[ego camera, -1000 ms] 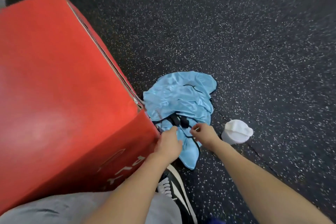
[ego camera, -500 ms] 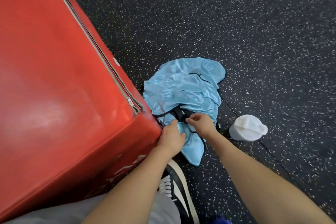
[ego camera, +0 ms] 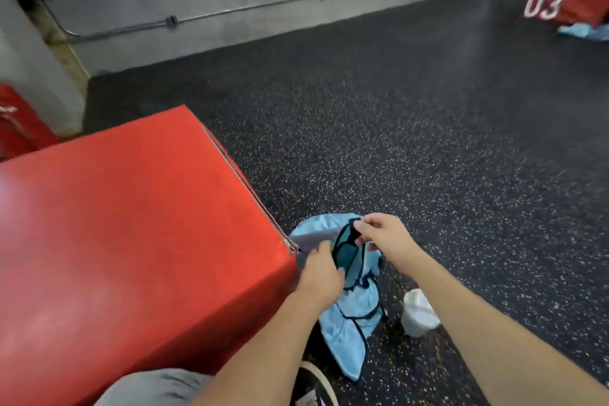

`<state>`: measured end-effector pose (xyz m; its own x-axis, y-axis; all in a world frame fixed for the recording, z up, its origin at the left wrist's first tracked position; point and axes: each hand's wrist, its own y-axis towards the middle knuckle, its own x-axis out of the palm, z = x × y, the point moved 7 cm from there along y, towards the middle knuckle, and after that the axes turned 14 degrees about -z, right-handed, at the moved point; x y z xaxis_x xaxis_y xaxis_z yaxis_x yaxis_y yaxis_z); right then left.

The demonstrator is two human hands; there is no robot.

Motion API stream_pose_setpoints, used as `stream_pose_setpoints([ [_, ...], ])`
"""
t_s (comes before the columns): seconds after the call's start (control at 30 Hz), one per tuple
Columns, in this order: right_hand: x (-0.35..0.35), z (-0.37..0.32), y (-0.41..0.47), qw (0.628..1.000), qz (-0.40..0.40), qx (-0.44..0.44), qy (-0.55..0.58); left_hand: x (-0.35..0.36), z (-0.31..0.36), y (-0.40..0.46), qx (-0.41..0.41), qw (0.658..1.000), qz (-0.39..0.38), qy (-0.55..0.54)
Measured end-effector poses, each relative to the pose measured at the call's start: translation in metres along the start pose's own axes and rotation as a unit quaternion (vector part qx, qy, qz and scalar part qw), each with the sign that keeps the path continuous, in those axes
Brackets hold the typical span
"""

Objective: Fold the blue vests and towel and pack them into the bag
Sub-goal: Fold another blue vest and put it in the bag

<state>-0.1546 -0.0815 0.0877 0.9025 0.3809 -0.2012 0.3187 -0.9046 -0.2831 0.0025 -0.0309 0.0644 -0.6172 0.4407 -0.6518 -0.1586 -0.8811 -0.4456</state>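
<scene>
A light blue vest (ego camera: 349, 323) with dark trim hangs lifted off the speckled floor beside the red box. My right hand (ego camera: 384, 236) pinches its dark-edged strap at the top. Lower down, my left hand (ego camera: 321, 273) grips the vest's left side. The cloth's lower end trails toward the floor near my shoe (ego camera: 313, 386). A rolled white towel (ego camera: 418, 311) lies on the floor just right of the vest, partly behind my right forearm. No bag can be picked out for certain.
A big red padded box (ego camera: 131, 241) fills the left. A second red box marked 03 (ego camera: 560, 0) stands far right with more blue cloth (ego camera: 583, 31) at its foot. A grey wall with a pipe runs along the back.
Both hands have lifted the vest off the floor, the right hand rising highest with the strap. The camera has tilted up, bringing the wall and the far red box into sight.
</scene>
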Motion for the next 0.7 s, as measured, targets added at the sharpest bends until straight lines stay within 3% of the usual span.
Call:
stream_pose_setpoints([
  [0.4, -0.020, -0.281, -0.098, 0.977, 0.028, -0.213, 0.013, -0.151, 0.109, -0.117, 0.112, 0.977, 0.176, -0.051],
  [0.7, 0.007, -0.420, -0.163, 0.951, 0.022, -0.307, -0.029, -0.246, 0.142, -0.209, 0.154, 0.953, 0.244, -0.093],
])
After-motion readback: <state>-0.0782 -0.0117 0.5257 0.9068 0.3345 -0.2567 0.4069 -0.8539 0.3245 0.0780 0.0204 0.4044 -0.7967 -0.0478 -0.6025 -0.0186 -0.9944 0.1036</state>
